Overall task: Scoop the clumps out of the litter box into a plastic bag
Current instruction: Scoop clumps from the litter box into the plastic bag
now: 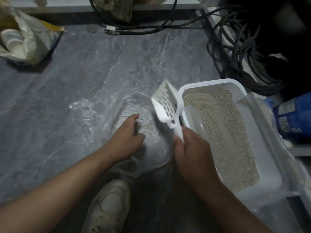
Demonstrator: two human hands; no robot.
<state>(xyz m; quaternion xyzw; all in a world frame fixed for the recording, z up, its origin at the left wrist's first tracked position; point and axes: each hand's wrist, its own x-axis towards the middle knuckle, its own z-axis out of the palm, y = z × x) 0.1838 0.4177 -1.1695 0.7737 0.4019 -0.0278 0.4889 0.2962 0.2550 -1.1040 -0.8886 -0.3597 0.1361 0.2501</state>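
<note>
A white litter box (235,82) full of pale granular litter (227,132) lies on the floor at the right. My right hand (191,152) grips the handle of a white slotted scoop (165,101), whose head is raised over the gap between the box and a clear plastic bag (107,115). The bag lies crumpled on the floor left of the box, with a little litter inside it. My left hand (127,138) holds the bag's edge, its fingers curled into the plastic. The scoop's head looks empty.
A coil of black cables (235,52) lies behind the box, and a plug (110,30) lies near the wall. A blue packet (294,118) stands right of the box. An open sack (25,39) sits far left. My white shoe (107,206) is below the bag.
</note>
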